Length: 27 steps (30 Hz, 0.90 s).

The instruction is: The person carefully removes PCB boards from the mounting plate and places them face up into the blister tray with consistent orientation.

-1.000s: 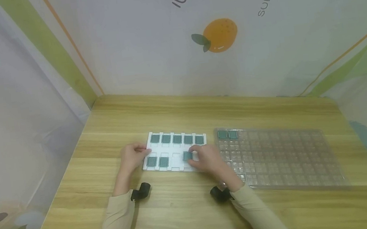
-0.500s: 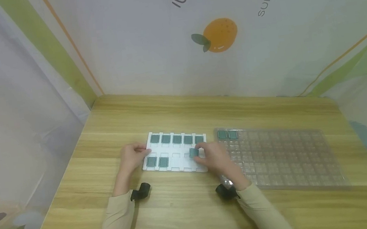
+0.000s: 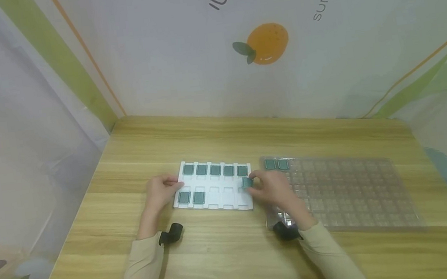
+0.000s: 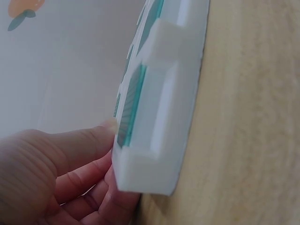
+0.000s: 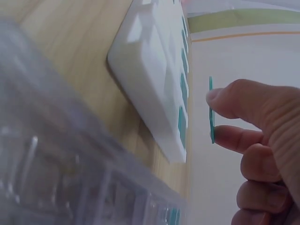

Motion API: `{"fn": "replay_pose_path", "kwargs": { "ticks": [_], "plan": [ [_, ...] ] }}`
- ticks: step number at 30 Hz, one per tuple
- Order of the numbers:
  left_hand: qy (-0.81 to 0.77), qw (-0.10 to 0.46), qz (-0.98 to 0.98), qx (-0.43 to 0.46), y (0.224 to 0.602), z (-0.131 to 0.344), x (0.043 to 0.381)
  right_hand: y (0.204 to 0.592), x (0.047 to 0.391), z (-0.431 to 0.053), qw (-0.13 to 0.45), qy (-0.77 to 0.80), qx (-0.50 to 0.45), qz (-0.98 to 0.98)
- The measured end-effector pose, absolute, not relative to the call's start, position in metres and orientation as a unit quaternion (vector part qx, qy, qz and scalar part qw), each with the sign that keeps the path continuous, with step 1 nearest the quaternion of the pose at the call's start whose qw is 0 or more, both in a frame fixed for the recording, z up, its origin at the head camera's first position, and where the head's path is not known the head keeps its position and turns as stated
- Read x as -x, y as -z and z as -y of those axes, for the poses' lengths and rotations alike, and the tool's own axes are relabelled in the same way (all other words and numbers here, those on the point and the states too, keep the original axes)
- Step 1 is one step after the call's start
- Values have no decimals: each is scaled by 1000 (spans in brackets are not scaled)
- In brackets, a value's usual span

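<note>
My left hand [image 3: 160,191] pinches the left edge of a white tray [image 3: 220,182], thumb on top and fingers beneath in the left wrist view. Small square green circuit boards [image 3: 215,170] fill the tray's far row, and two more boards [image 3: 191,198] lie at the left of its near row. Between thumb and finger, my right hand [image 3: 272,186] pinches one thin green circuit board [image 5: 211,110]. It is held above the tray's right end, apart from it in the right wrist view.
A clear plastic tray [image 3: 347,194] with many small compartments lies right of the white one. Two green boards [image 3: 276,164] sit in its far left corner. Both trays rest on a wooden table [image 3: 213,261], with a printed curtain [image 3: 180,61] behind. Each wrist wears a black camera mount [image 3: 287,231].
My right hand has moved rightward over the white tray, carrying the green circuit board from the near row to the tray's right edge. The left hand keeps its place.
</note>
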<state>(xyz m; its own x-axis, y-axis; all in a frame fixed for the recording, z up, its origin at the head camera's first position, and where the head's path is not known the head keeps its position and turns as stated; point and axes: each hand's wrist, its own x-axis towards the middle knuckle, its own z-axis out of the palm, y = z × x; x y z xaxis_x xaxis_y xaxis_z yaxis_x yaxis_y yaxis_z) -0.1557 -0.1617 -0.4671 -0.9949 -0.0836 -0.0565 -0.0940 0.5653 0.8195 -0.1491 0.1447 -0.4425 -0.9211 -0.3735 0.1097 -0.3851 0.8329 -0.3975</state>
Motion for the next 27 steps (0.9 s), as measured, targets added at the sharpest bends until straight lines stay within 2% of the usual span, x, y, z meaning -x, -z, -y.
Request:
{"fn": "replay_pose_path", "kwargs": {
  "ticks": [6,14,27],
  "plan": [
    [-463,3,-885,50,468,162,156,444,152,-155,19,-204,-202,958],
    [-461,5,-886,47,468,162,156,445,153,-167,-6,-222,-198,955],
    [-461,4,-886,50,466,161,156,441,155,-191,20,-201,-204,958]
  ]
}}
